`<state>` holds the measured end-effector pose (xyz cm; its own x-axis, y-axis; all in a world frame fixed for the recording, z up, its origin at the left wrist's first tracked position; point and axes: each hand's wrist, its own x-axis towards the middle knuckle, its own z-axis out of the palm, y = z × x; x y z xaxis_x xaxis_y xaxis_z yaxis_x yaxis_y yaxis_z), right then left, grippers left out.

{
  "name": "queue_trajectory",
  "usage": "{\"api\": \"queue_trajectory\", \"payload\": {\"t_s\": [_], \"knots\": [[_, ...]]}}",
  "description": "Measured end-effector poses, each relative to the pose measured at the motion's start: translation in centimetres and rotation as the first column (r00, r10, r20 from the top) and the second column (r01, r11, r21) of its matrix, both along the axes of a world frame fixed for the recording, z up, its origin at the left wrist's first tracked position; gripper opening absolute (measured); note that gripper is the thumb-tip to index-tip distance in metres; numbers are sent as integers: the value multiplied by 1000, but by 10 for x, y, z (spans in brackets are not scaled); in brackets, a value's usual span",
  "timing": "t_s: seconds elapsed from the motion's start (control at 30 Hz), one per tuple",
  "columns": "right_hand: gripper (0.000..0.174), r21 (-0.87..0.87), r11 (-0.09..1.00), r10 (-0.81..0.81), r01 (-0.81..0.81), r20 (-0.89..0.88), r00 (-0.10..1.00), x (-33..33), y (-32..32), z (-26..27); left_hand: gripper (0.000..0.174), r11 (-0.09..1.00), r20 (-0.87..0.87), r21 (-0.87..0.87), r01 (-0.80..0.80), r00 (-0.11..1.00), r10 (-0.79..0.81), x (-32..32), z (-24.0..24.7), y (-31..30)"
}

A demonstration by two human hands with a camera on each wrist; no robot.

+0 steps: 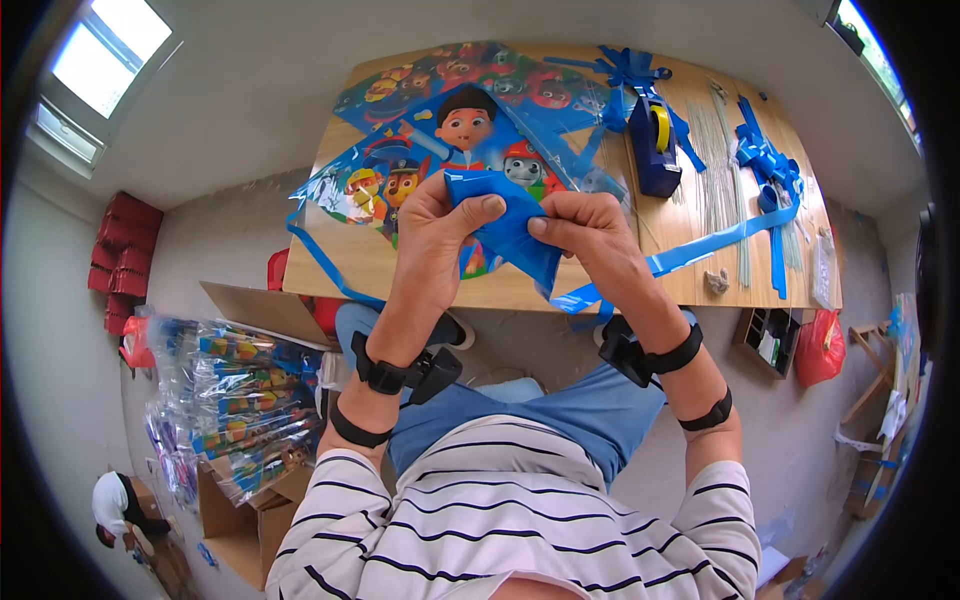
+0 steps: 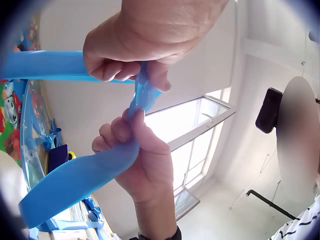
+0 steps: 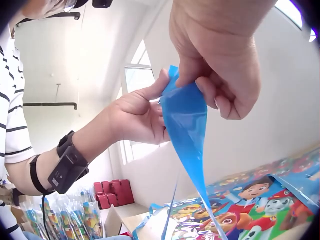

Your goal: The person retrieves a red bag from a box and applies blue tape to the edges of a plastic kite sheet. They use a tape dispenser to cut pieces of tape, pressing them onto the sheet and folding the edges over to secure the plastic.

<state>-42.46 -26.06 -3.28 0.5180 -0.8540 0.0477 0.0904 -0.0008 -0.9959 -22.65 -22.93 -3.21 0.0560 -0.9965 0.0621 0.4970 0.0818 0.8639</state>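
Observation:
Both hands are raised over the near side of the table, holding a shiny blue plastic ribbon point(image 1: 515, 230) between them. My left hand point(image 1: 430, 230) pinches one part of it, thumb on top. Close beside it, my right hand point(image 1: 595, 235) pinches the ribbon between thumb and fingers. In the left wrist view, a long loop of the blue ribbon point(image 2: 80, 180) trails from the hands. The right wrist view shows the ribbon point(image 3: 185, 120) spread and twisted below the fingertips. Under the hands lies a kite-shaped printed plastic sheet point(image 1: 465, 130) with cartoon figures.
A tape dispenser point(image 1: 655, 150) with yellow tape stands on the table point(image 1: 350, 265). Thin rods point(image 1: 712, 165) and bunched blue ribbon point(image 1: 765, 160) lie to the right. Bagged printed goods point(image 1: 250, 390) and red boxes point(image 1: 125, 245) are at left. Another person point(image 1: 115, 505) is at lower left.

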Motion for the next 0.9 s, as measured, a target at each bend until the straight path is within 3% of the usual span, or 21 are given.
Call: {"api": "queue_trajectory", "payload": {"t_s": [0.2, 0.4, 0.5, 0.6, 0.7, 0.73, 0.83, 0.87, 0.9], "knots": [[14, 56, 994, -93, 97, -62, 994, -3, 2, -1, 25, 998, -1, 57, 5, 1000, -5, 3, -7, -4], [17, 140, 988, -58, 59, -11, 998, 21, -3, -2, 20, 1000, -88, 23, -14, 996, 16, 25, -17, -7], [18, 74, 992, -94, 102, -100, 990, 30, -10, -10, 23, 999, -36, 37, 1, 999, 1, 42, -22, -7], [18, 93, 986, -126, 140, -148, 981, 27, -20, -13, 24, 991, -24, 126, -42, 999, 45, 58, -32, -9], [15, 76, 978, -186, 192, -85, 979, 12, -41, -36, 31, 981, -129, 135, -138, 979, 155, 81, -35, -9], [16, 86, 986, -128, 140, -132, 983, -7, -57, -46, 32, 962, -94, 157, -223, 967, 239, 98, -35, -11], [14, 77, 912, -346, 402, -382, 857, -94, -108, -61, 36, 893, 60, 99, -438, 899, 434, 203, -37, -16], [14, 28, 854, -465, 519, -405, 787, -142, -127, -67, 37, 900, 50, 71, -430, 903, 427, 259, -40, -17], [13, 92, 692, -628, 716, -413, 660, -196, -154, -75, 36, 871, 2, 73, -485, 874, 486, 284, -24, -8]]}}
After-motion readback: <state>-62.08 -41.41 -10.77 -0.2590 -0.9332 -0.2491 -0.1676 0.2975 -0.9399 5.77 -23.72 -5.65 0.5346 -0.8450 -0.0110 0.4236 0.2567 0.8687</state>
